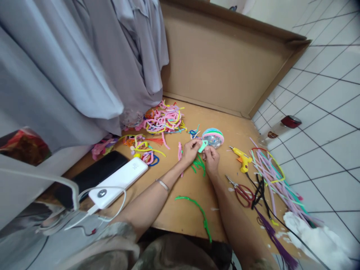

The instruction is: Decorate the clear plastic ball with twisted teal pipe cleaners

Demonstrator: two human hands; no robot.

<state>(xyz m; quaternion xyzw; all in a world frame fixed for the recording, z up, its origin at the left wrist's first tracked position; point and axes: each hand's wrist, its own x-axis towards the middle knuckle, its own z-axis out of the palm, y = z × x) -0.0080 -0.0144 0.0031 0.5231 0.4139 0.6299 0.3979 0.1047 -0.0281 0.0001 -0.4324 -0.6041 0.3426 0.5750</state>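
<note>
My left hand (193, 150) pinches a mint-green fuzzy piece (203, 146), my right hand (211, 159) curled closed at its lower end, near-left of the striped dome (213, 140)! Green stems (200, 164) nearer me than the dome, yellow glue gun (243, 159) right of it, pink tangle (165, 119) left.

The only view looks from the wearer's head, forward and steeply down over the surface (181, 219); left hand (191, 150) and right hand (211, 159) sit near its middle, at moderate range, the wide lens reaching hanging cloth (84, 56) leftward and white tiles (323, 150) rightward.
</note>
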